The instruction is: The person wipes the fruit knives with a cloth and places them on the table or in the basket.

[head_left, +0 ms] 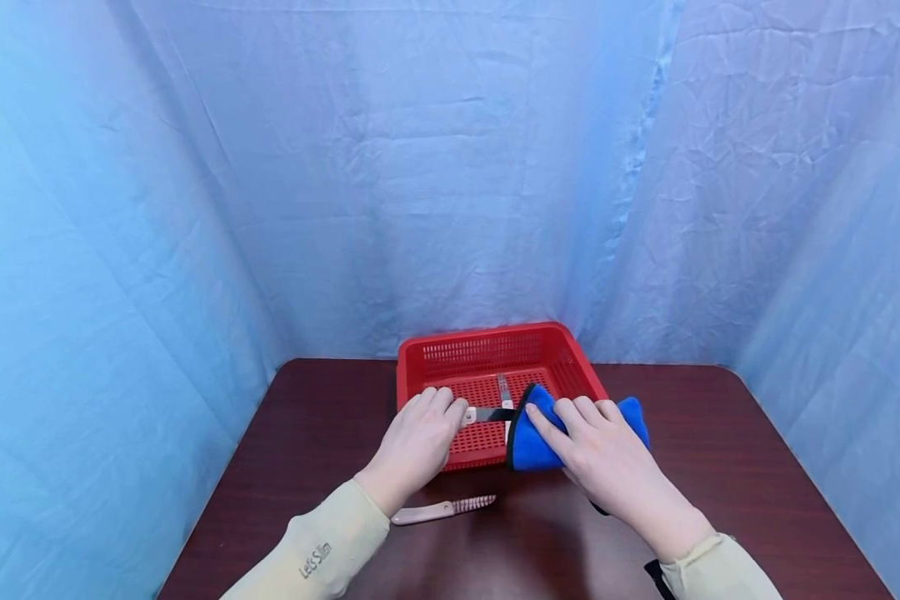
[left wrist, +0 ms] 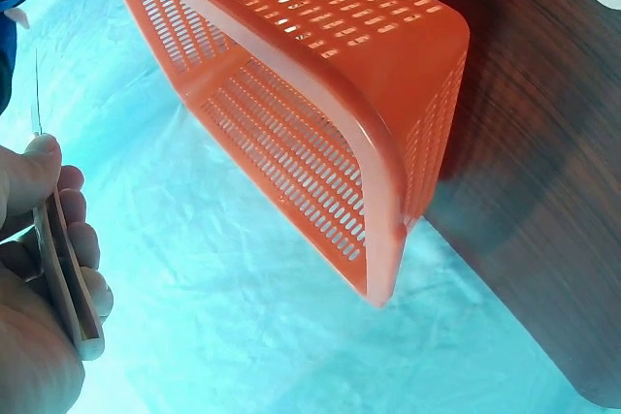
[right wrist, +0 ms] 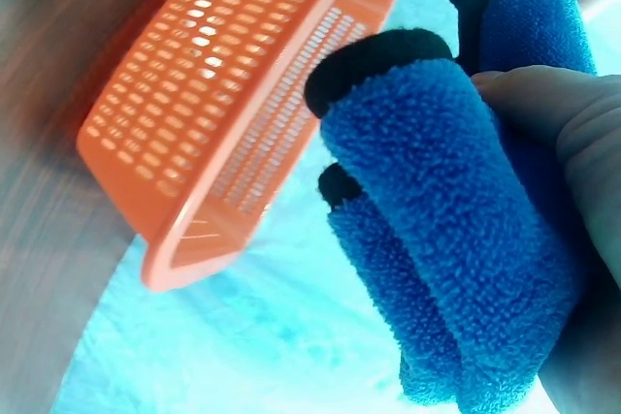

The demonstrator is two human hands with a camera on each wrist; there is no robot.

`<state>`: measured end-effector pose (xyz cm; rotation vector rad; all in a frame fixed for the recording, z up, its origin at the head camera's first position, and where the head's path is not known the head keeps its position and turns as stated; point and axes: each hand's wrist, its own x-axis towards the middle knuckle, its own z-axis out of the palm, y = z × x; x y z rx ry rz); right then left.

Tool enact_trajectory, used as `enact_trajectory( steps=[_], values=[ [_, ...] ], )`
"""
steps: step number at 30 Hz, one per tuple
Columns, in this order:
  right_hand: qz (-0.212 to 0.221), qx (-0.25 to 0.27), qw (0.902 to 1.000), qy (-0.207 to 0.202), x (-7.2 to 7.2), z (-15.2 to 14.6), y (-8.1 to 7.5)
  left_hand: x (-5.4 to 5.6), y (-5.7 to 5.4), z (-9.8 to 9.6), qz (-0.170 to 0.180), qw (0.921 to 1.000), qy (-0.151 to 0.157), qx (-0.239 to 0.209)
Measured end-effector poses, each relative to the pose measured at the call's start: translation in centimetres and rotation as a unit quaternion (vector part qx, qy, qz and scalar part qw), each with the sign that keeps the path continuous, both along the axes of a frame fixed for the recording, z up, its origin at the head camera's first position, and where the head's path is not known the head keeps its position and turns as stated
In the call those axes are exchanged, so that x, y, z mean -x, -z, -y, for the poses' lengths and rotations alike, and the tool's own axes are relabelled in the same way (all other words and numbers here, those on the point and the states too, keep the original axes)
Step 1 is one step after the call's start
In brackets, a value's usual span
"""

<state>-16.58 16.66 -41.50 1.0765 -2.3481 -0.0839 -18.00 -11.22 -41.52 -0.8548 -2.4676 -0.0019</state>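
My left hand (head_left: 420, 435) grips a folding knife by its pale handle (left wrist: 70, 283), its blade (head_left: 487, 414) pointing right over the red basket (head_left: 570, 367). A folded blue cloth (head_left: 531, 446) with black edging is held in my right hand (head_left: 603, 454). In the head view the cloth covers the far end of the blade; whether it touches the steel I cannot tell. Beneath, inside the basket, lies another knife (head_left: 504, 390), partly hidden by the cloth. A third knife (head_left: 423, 513), pale-handled with its blade out, rests on the table in front of the basket.
The perforated basket stands at the back of the dark wooden table (head_left: 322, 417). Pale blue curtains (head_left: 450, 183) hang behind it and at both sides. A dark strap (head_left: 658, 578) shows at my right wrist.
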Motion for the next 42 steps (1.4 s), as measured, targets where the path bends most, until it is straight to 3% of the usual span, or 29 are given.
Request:
enact_trajectory(
  steps=[6, 16, 30, 42],
  values=[
    [-0.004, 0.001, 0.9998, -0.021, 0.0, 1.6, -0.2, -0.1, 0.0, -0.5, -0.002, 1.0000, 0.004, 0.001],
    [-0.014, -0.003, 0.9995, -0.029, 0.2, 3.2, 0.9, -0.4, -0.2, -1.4, -0.010, 0.9994, 0.008, 0.032],
    [0.003, -0.009, 0.9999, 0.007, 0.4, 1.2, 2.1, -0.5, -0.1, -1.0, -0.011, 0.9998, 0.011, 0.011],
    [0.019, -0.021, 0.9993, 0.025, 0.4, -0.3, 2.0, -0.2, -0.1, -0.7, -0.024, 0.9994, 0.023, -0.013]
  ],
)
